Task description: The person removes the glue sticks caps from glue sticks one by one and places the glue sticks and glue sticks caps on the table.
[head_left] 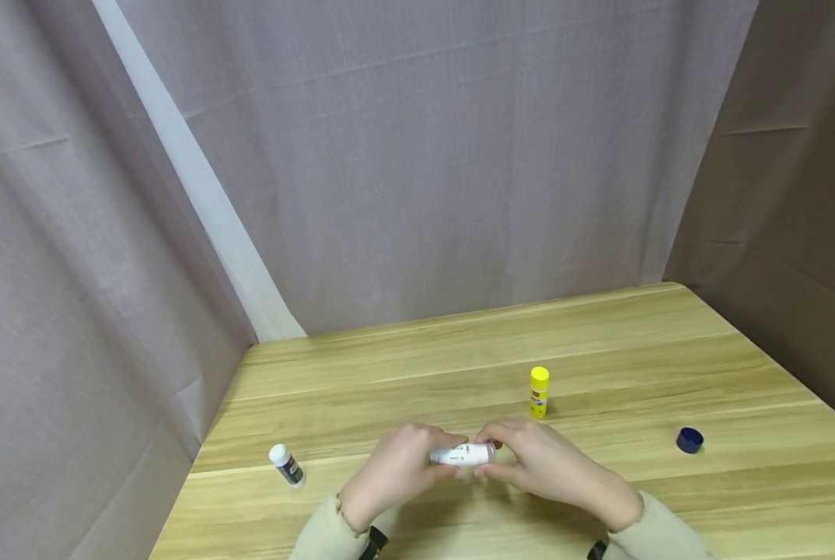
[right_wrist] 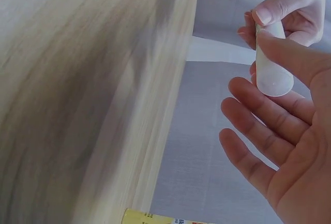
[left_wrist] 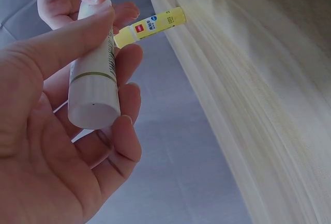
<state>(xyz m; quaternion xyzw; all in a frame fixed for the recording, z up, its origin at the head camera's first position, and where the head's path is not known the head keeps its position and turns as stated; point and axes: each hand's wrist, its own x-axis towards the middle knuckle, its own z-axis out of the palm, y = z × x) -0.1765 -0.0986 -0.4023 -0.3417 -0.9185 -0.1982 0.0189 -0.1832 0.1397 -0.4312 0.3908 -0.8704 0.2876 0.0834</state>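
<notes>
Level between both hands, a white glue stick point(head_left: 462, 454) with printed text is held above the table. My left hand point(head_left: 407, 464) grips its left part, thumb on the near side and fingers around the far side. At the other end, the thumb and forefinger of my right hand point(head_left: 538, 460) pinch the tube. The right wrist view shows that end of the glue stick point(right_wrist: 275, 81) as pale and translucent; the other right fingers point(right_wrist: 253, 123) spread away from it. A plain round base with a dark ring around the tube shows in the left wrist view.
A yellow glue stick point(head_left: 539, 393) stands upright just beyond my right hand. Farther right lies a dark blue cap point(head_left: 690, 440). A small tube with a white cap and dark label point(head_left: 287, 465) stands at the left. Grey curtains point(head_left: 459, 171) hang behind the wooden table point(head_left: 389, 373).
</notes>
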